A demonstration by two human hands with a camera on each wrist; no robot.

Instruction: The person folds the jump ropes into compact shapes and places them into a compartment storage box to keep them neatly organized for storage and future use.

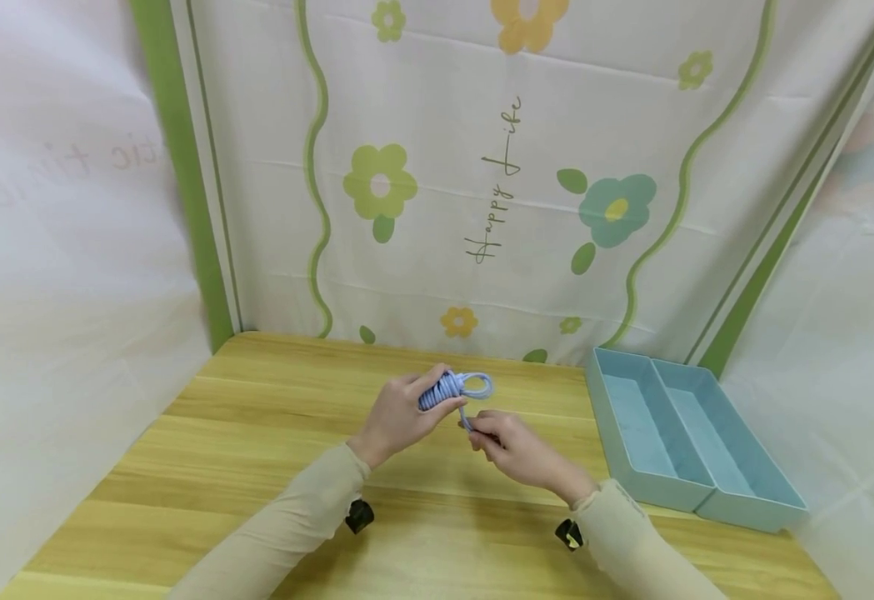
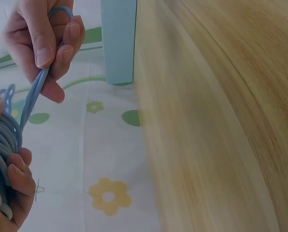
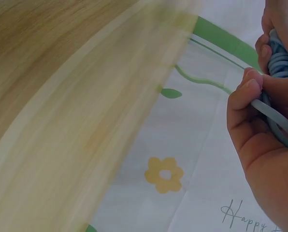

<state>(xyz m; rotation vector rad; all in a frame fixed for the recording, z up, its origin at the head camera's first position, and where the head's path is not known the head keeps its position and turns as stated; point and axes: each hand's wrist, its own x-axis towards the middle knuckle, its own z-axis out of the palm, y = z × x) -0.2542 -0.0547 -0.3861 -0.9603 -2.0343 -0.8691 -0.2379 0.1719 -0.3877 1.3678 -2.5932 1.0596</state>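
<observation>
A coiled light-blue rope (image 1: 442, 390) is wound into a tight bundle, with a loop standing out at its right end. My left hand (image 1: 401, 417) grips the bundle, thumb and fingers curled round it above the table. Just to the right, my right hand (image 1: 515, 450) pinches a doubled length of the rope that runs out of the bundle. In the left wrist view that doubled rope (image 2: 32, 99) stretches straight between both hands. The right wrist view shows a bend of rope (image 3: 279, 121) hanging inside the right hand's curled fingers.
A light-blue tray (image 1: 706, 487) with two long compartments stands at the right of the wooden table (image 1: 204, 492). A flower-printed curtain (image 1: 437, 275) hangs behind the table's back edge, and pale sheets hang at both sides.
</observation>
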